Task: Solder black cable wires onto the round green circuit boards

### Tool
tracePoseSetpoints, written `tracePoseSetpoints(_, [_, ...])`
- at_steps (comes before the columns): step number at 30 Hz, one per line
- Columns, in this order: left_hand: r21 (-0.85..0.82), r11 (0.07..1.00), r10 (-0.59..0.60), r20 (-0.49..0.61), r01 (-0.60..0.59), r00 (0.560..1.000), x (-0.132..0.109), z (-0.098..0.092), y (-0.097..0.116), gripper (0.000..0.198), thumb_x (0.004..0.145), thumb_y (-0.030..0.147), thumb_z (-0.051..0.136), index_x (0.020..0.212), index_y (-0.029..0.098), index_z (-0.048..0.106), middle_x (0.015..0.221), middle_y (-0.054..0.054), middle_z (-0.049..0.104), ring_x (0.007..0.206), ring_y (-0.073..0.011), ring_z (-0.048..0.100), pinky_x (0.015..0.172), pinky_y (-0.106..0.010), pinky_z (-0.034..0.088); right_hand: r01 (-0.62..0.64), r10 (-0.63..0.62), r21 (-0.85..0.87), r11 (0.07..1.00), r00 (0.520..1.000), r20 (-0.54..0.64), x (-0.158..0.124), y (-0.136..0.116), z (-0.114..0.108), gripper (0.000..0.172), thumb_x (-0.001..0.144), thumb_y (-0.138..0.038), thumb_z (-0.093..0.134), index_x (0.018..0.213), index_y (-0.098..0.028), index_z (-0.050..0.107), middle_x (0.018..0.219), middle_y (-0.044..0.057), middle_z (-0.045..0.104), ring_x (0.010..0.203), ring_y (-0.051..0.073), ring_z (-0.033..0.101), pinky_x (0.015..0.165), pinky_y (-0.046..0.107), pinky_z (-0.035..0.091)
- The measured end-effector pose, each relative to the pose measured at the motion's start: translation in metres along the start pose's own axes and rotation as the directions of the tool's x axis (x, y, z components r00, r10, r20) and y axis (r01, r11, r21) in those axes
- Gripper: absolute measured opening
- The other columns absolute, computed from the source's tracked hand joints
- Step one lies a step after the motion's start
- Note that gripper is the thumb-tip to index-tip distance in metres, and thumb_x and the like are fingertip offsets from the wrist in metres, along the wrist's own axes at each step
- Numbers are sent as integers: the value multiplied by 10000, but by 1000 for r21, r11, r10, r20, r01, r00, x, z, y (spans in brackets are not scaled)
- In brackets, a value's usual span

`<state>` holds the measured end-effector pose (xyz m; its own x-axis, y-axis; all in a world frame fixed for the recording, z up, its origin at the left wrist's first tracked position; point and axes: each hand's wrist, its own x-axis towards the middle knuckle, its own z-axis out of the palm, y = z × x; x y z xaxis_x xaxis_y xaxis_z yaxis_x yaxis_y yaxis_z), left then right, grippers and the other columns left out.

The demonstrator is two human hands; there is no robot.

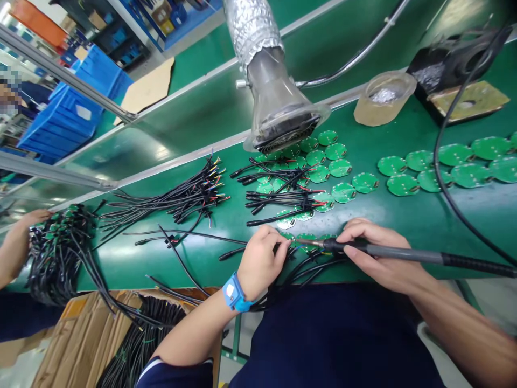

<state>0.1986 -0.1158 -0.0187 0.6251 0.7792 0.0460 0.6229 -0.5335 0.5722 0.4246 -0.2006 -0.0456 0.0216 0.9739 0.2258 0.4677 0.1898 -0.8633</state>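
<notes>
My right hand (pixel 377 250) is wrapped round a soldering iron (pixel 407 254) and points its metal tip left. The tip meets a green round circuit board (pixel 307 243) in the front row, close to my left fingertips. With thumb and forefinger pinched, my left hand (pixel 262 258) rests at that board's left end. A thin black cable (pixel 210 236) runs into this hand from the left; the exact pinch point is hidden by the fingers. Coloured wire ends show beside the board, and several black cables (pixel 315 268) lie below the iron's tip.
A fume extractor nozzle (pixel 283 116) hangs over rows of boards (pixel 343 192). Bundled cables (pixel 173 199) lie left. At right are more boards (pixel 470 175), a translucent cup (pixel 383 99), a soldering stand (pixel 440 70) and the iron's cord (pixel 440 161). A co-worker's hand (pixel 34 218) touches wired boards.
</notes>
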Motion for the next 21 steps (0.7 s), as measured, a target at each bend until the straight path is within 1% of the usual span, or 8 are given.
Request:
tracePoseSetpoints(7, [0,1000,-8,12,8,1000,-1,2,-2,119,868,211,536,795,153,610,829,-54,554,793,-157,550,744,-300,478,-3,3,-19,1000,999,34,1,-1,1,51,835,-231,540,883,-225,555,811,25,591,777,163,570,674,288,451])
tracePoseSetpoints(17, [4,1000,-21,20,20,1000,1,3,-2,119,863,205,534,786,155,609,821,-54,553,788,-161,543,731,-302,478,27,-27,7,1000,999,43,-1,2,-1,88,822,-191,557,902,-227,555,814,20,579,777,151,558,686,289,445])
tracePoseSetpoints(19, [5,1000,-20,20,20,1000,2,3,-3,121,864,208,532,782,158,605,817,-52,552,784,-160,543,730,-304,479,29,-30,39,999,999,20,-1,3,-1,85,822,-188,555,898,-227,556,812,18,575,777,152,560,689,289,448])
tracePoseSetpoints(21, [7,1000,-21,22,21,1000,2,3,-2,127,865,211,531,775,158,602,812,-50,551,778,-159,543,732,-308,480,9,-7,65,998,1000,-27,-2,4,-1,71,827,-201,553,893,-229,559,821,19,573,787,156,564,682,284,455])
